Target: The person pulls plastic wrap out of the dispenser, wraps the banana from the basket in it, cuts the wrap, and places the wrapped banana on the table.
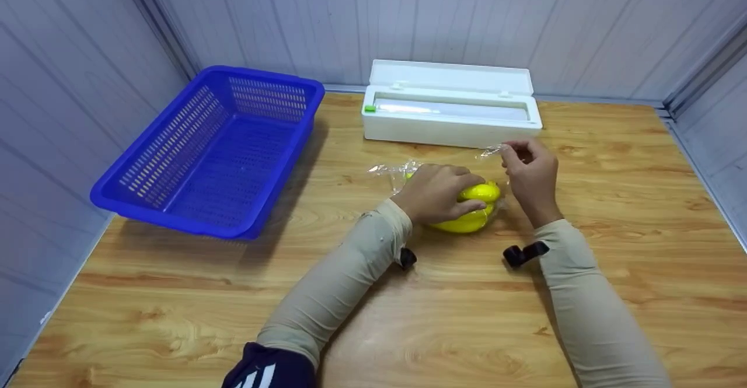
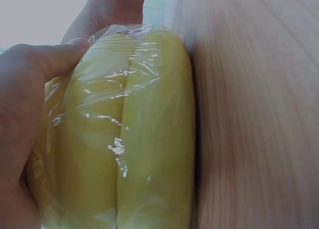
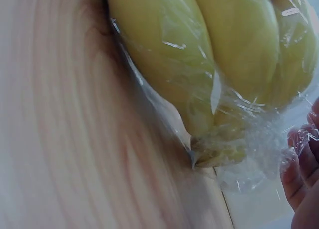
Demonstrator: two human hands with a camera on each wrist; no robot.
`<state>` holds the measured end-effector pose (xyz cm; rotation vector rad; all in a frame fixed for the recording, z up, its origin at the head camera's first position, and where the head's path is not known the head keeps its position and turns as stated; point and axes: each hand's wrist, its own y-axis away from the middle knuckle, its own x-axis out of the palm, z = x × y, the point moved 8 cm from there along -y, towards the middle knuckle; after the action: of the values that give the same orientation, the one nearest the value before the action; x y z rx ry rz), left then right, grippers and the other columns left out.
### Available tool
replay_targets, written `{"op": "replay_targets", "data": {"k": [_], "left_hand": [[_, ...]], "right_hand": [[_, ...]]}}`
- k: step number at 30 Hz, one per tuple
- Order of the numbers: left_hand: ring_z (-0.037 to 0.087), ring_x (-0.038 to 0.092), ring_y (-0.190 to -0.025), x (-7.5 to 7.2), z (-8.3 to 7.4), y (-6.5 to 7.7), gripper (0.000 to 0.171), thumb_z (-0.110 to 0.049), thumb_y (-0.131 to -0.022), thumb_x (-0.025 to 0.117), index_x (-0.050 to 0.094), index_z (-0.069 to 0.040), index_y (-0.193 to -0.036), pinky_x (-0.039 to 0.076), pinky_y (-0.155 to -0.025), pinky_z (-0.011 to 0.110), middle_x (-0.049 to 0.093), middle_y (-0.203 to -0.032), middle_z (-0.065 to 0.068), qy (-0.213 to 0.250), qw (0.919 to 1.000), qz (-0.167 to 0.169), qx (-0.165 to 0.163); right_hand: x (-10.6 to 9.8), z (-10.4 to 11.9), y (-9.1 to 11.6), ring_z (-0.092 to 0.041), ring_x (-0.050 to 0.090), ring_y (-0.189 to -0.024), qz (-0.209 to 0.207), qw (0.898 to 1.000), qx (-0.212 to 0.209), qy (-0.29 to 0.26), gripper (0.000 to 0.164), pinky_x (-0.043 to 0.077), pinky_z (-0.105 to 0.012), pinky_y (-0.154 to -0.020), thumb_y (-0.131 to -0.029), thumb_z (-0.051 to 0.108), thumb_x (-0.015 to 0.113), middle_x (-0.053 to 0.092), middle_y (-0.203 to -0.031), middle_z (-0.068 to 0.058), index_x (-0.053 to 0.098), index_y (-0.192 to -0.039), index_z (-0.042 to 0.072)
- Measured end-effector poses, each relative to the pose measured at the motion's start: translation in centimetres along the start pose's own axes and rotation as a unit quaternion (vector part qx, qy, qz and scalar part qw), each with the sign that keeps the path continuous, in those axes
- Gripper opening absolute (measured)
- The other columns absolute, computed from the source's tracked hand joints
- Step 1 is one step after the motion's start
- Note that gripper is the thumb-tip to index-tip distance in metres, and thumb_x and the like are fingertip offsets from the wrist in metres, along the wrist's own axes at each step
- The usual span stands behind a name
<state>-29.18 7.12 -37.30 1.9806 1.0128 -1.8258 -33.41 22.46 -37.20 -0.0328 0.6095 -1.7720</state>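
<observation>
A bunch of yellow bananas (image 1: 464,223) lies on the table, wrapped in clear cling film (image 1: 382,170). My left hand (image 1: 435,192) holds the bunch from above, its thumb and fingers curved over the fruit. Right of the bunch, my right hand (image 1: 532,178) pinches a loose end of the film between thumb and fingers. In the left wrist view the film lies tight and shiny over the bananas (image 2: 157,139). Crumpled film (image 3: 264,144) gathers around the stem end in the right wrist view, beside the right fingers (image 3: 294,176).
Behind the hands stands a white cling film dispenser box (image 1: 452,128), its lid raised and a green slider (image 1: 370,108) at its left end. A blue plastic basket (image 1: 286,169) sits at the left of the wooden table (image 1: 437,318). Pale panel walls (image 1: 455,14) border the table.
</observation>
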Motion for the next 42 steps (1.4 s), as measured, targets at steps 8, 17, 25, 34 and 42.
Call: {"op": "replay_targets", "data": {"k": [8, 17, 25, 34, 42], "left_hand": [[0.015, 0.066, -0.089, 0.1, 0.2, 0.0, 0.05, -0.053, -0.099, 0.055, 0.066, -0.015, -0.129, 0.052, -0.075, 0.031, 0.07, -0.111, 0.001, -0.012, 0.9998, -0.017, -0.006], [0.015, 0.066, -0.089, 0.2, 0.3, 0.0, 0.05, -0.054, -0.1, 0.052, 0.065, -0.017, -0.131, 0.051, -0.074, 0.03, 0.07, -0.114, 0.0, -0.033, 0.9989, -0.011, -0.032], [0.016, 0.066, -0.092, 0.2, 0.2, 0.0, 0.051, -0.055, -0.1, 0.051, 0.064, -0.017, -0.131, 0.052, -0.076, 0.031, 0.069, -0.117, 0.0, -0.034, 0.9984, -0.013, -0.042], [0.015, 0.067, -0.088, 0.3, -0.1, 0.0, 0.053, -0.057, -0.1, 0.05, 0.065, -0.016, -0.13, 0.053, -0.071, 0.031, 0.07, -0.112, -0.002, -0.051, 0.9979, -0.026, -0.033], [0.015, 0.066, -0.087, 0.3, 0.1, 0.1, 0.054, -0.057, -0.1, 0.05, 0.064, -0.017, -0.132, 0.052, -0.071, 0.03, 0.07, -0.111, -0.002, -0.04, 0.9982, -0.021, -0.039]], "right_hand": [[-0.6, -0.8, -0.5, -0.011, 0.058, -0.084, -0.041, 0.997, -0.057, 0.018, 0.015, 0.049, -0.023, -0.077, -0.093, 0.013, 0.071, 0.061, -0.092, -0.003, 0.074, -0.097, -0.001], [-1.1, 2.6, 0.9, -0.012, 0.056, -0.07, -0.077, 0.992, -0.097, -0.017, 0.012, 0.046, -0.019, -0.068, -0.092, 0.002, 0.065, 0.062, -0.078, -0.007, 0.069, -0.089, -0.009], [-1.0, 5.0, 2.0, -0.006, 0.05, -0.063, -0.094, 0.973, -0.209, -0.007, 0.01, 0.04, -0.017, -0.061, -0.085, -0.007, 0.066, 0.06, -0.066, -0.015, 0.067, -0.076, -0.009], [-0.8, 4.1, 1.7, -0.009, 0.045, -0.057, -0.068, 0.951, -0.3, 0.009, 0.013, 0.035, -0.016, -0.058, -0.078, -0.005, 0.069, 0.057, -0.06, -0.009, 0.066, -0.067, 0.0], [-0.8, 5.5, 1.7, -0.005, 0.046, -0.055, -0.023, 0.95, -0.31, -0.021, 0.014, 0.038, -0.014, -0.057, -0.076, -0.008, 0.066, 0.058, -0.059, -0.01, 0.064, -0.063, -0.001]]}}
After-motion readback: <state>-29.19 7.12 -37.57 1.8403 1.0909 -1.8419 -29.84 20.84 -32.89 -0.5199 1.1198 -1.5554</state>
